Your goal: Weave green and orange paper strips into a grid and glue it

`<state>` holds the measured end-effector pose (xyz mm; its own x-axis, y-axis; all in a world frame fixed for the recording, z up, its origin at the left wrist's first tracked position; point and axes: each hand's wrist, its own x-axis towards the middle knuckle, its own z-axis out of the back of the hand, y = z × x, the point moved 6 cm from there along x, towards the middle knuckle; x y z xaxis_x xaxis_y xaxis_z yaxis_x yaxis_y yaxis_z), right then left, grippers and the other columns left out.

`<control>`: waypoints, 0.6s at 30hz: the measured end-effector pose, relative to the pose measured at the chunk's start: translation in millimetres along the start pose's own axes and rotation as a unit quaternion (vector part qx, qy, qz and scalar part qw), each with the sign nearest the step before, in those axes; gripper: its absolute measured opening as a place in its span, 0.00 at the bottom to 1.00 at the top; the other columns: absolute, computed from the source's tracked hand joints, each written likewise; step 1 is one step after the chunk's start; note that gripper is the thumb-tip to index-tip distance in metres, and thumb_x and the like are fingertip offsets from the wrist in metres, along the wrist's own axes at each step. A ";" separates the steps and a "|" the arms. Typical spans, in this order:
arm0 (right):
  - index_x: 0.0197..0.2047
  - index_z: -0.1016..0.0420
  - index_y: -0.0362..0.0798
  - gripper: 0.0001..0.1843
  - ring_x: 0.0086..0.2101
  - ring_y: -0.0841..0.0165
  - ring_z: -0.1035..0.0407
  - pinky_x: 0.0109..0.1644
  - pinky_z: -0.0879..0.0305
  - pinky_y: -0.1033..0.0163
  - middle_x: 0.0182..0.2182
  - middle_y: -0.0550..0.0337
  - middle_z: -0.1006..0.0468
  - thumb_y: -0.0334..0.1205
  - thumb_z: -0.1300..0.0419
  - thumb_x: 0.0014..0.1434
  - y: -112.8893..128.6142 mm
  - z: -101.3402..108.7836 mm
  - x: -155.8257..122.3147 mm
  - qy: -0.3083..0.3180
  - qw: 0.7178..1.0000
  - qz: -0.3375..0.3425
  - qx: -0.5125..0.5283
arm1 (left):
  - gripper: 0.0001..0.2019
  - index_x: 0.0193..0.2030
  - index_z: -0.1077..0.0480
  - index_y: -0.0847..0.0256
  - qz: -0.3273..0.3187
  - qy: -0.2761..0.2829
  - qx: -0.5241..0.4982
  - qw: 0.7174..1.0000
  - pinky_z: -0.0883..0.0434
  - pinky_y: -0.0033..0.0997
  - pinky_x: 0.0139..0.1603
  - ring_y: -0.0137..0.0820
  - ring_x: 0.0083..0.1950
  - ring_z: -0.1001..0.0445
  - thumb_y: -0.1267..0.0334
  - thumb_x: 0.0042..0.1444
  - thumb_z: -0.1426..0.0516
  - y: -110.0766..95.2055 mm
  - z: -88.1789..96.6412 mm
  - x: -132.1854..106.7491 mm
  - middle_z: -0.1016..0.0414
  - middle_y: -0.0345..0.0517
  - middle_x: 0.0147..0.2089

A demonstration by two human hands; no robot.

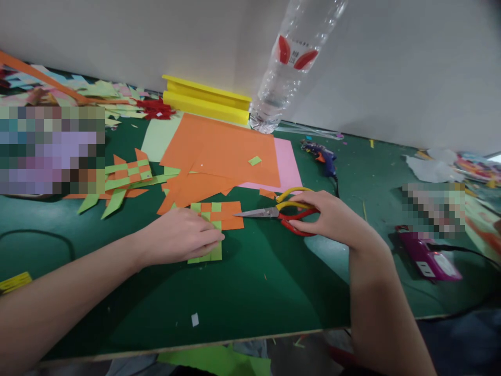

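Observation:
My left hand (183, 235) presses down on a small woven piece of green and orange paper strips (230, 214), covering part of it. In my right hand (329, 216) is a pair of scissors (266, 212) with yellow and red handles. Its blades look closed, and their tip lies at the orange strips on the woven piece's right side. Behind the left hand, another woven paper shape (127, 175) with pointed strip ends lies on the table. Orange sheets (219, 151) are stacked just beyond the hands, with a green scrap (254, 161) on top.
A plastic bottle (287, 68) and a folded yellow piece (205, 99) stand by the wall. To the right are a blue glue gun (323, 156) and a purple power strip (428, 256) with a cord. Paper scraps (113, 99) pile up at the back left. The table's front edge (195, 344) is near.

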<state>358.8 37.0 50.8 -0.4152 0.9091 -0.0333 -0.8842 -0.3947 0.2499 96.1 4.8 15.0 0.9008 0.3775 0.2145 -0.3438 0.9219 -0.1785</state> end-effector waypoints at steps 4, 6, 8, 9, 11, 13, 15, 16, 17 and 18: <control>0.52 0.27 0.54 0.24 0.45 0.58 0.26 0.51 0.31 0.50 0.49 0.58 0.21 0.51 0.36 0.53 2.8 0.8 -0.7 -0.040 0.999 -0.012 0.013 | 0.15 0.42 0.27 0.55 0.001 0.001 -0.005 1.000 0.33 0.29 0.33 0.31 0.32 0.24 0.63 0.69 0.55 0.3 1.1 0.5 0.20 0.42 0.33; 0.52 0.27 0.54 0.23 0.46 0.57 0.27 0.52 0.31 0.50 0.50 0.56 0.21 0.51 0.37 0.54 12.1 -0.2 1.1 -0.057 0.998 0.013 0.012 | 0.15 0.42 0.27 0.56 -0.001 0.003 -0.004 1.000 0.33 0.29 0.33 0.31 0.32 0.24 0.63 0.69 0.55 0.1 0.9 0.7 0.20 0.42 0.33; 0.50 0.25 0.54 0.21 0.48 0.56 0.27 0.53 0.32 0.49 0.49 0.56 0.20 0.51 0.37 0.55 22.3 -2.7 3.8 -0.057 0.997 0.043 0.008 | 0.15 0.42 0.27 0.56 0.000 0.001 -0.005 1.000 0.33 0.29 0.33 0.30 0.32 0.24 0.63 0.69 0.55 0.1 0.9 0.7 0.20 0.43 0.33; 0.50 0.24 0.54 0.20 0.48 0.56 0.26 0.53 0.32 0.49 0.48 0.56 0.20 0.50 0.37 0.55 26.3 -4.4 5.2 -0.049 0.997 0.055 0.006 | 0.15 0.42 0.27 0.56 0.002 -0.001 -0.007 1.000 0.33 0.29 0.33 0.30 0.32 0.24 0.63 0.69 0.55 0.4 0.9 0.6 0.20 0.43 0.33; 0.49 0.23 0.53 0.19 0.48 0.56 0.26 0.52 0.31 0.50 0.46 0.56 0.19 0.49 0.37 0.55 30.8 -6.6 7.5 -0.032 0.997 0.067 0.005 | 0.14 0.42 0.27 0.55 0.007 -0.003 -0.009 1.000 0.33 0.29 0.33 0.30 0.32 0.24 0.62 0.69 0.54 1.0 0.7 0.3 0.20 0.43 0.33; 0.47 0.23 0.53 0.18 0.47 0.57 0.25 0.51 0.31 0.51 0.45 0.57 0.19 0.49 0.36 0.54 31.0 -5.9 8.4 -0.024 0.997 0.068 0.009 | 0.14 0.42 0.27 0.55 0.012 0.000 -0.009 1.000 0.32 0.29 0.33 0.30 0.32 0.24 0.62 0.69 0.54 1.6 0.1 0.1 0.20 0.43 0.33; 0.46 0.22 0.54 0.17 0.44 0.59 0.25 0.50 0.30 0.53 0.45 0.59 0.19 0.49 0.36 0.54 28.6 -3.4 7.9 -0.021 0.997 0.067 0.016 | 0.15 0.43 0.27 0.54 0.013 0.003 -0.009 1.000 0.32 0.29 0.33 0.31 0.32 0.24 0.62 0.69 0.55 1.8 -0.3 0.0 0.20 0.43 0.34; 0.46 0.22 0.55 0.16 0.43 0.60 0.24 0.49 0.29 0.54 0.45 0.60 0.19 0.49 0.36 0.55 26.9 -2.3 7.3 -0.016 0.998 0.066 0.020 | 0.15 0.43 0.27 0.55 0.011 0.005 -0.009 1.000 0.32 0.29 0.33 0.31 0.32 0.24 0.62 0.69 0.55 1.6 -0.5 -0.2 0.20 0.43 0.34; 0.45 0.22 0.56 0.15 0.41 0.61 0.24 0.48 0.29 0.55 0.45 0.61 0.19 0.48 0.36 0.55 25.0 -1.5 6.5 -0.010 0.998 0.063 0.023 | 0.15 0.43 0.27 0.55 0.010 0.007 -0.007 1.000 0.32 0.29 0.33 0.31 0.32 0.24 0.62 0.69 0.55 1.4 -0.8 -0.3 0.20 0.43 0.33; 0.45 0.22 0.56 0.15 0.40 0.63 0.24 0.46 0.28 0.57 0.44 0.61 0.19 0.48 0.36 0.55 23.0 -0.7 5.7 -0.004 0.998 0.059 0.026 | 0.15 0.43 0.27 0.55 0.008 0.010 -0.005 1.000 0.32 0.29 0.33 0.31 0.32 0.24 0.62 0.69 0.55 1.2 -1.2 -0.5 0.20 0.43 0.33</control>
<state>336.0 33.0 55.6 -0.5144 0.8575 0.0064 -0.8169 -0.4923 0.3006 95.6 5.6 13.5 0.9007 0.3895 0.1923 -0.3549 0.9151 -0.1913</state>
